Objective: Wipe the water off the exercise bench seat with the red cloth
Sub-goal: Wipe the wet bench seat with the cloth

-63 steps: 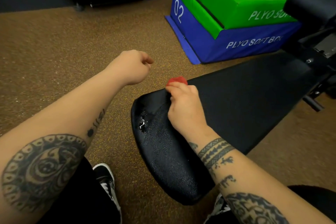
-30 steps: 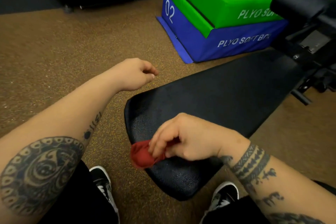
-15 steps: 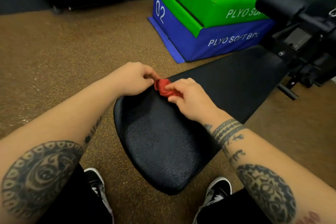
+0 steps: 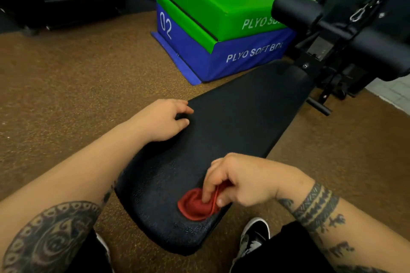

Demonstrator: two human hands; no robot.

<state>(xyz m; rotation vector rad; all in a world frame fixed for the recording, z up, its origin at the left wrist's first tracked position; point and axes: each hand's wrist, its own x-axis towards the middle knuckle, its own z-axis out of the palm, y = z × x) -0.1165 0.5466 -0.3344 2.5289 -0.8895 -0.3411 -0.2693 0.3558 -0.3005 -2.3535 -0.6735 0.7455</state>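
Red cloth, bunched into a flat wad, lies on the black bench seat near its wide rounded end, towards the right edge. The seat's long axis runs from that near end, by the person's legs, away and to the right, narrowing towards the black frame and roller pad. The right hand pinches the cloth between curled fingers and thumb and presses it to the seat. The left hand rests on the seat's left edge, fingers loosely curled and holding nothing. Half a second ago the cloth sat at that far-left edge between both hands; now it is well apart from the left hand. A few pale specks show just nearer than the cloth (water or texture, I cannot tell). Beyond the seat a green box sits stacked on a blue box on the brown floor; a shoe shows below the right wrist
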